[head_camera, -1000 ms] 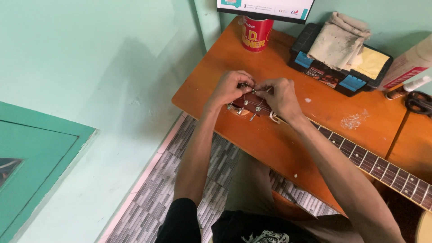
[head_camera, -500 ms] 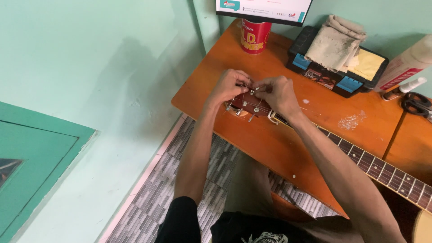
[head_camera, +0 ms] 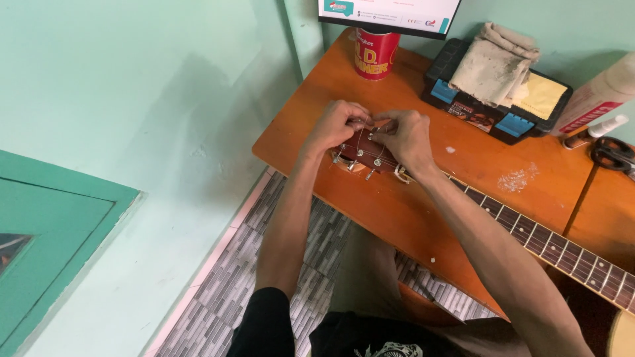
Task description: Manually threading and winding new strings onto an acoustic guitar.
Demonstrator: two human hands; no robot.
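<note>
left hand point(head_camera: 336, 125) + right hand point(head_camera: 405, 135) both pinched shut on string at guitar headstock point(head_camera: 366, 156), 12 o'clock on orange table point(head_camera: 423, 218) | risk: string slips, whips fingers; red can point(head_camera: 375, 54) at 12 could tip

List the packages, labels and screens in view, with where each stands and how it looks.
Red can: far table edge beyond the hands, cylindrical, pale lettering.
Screen: above the can at the top edge, white with a teal patch, dark frame.
Black case: right of the can, blue corners, small label, cloths on top.
White bottle: far right, lying tilted, red label.
</note>
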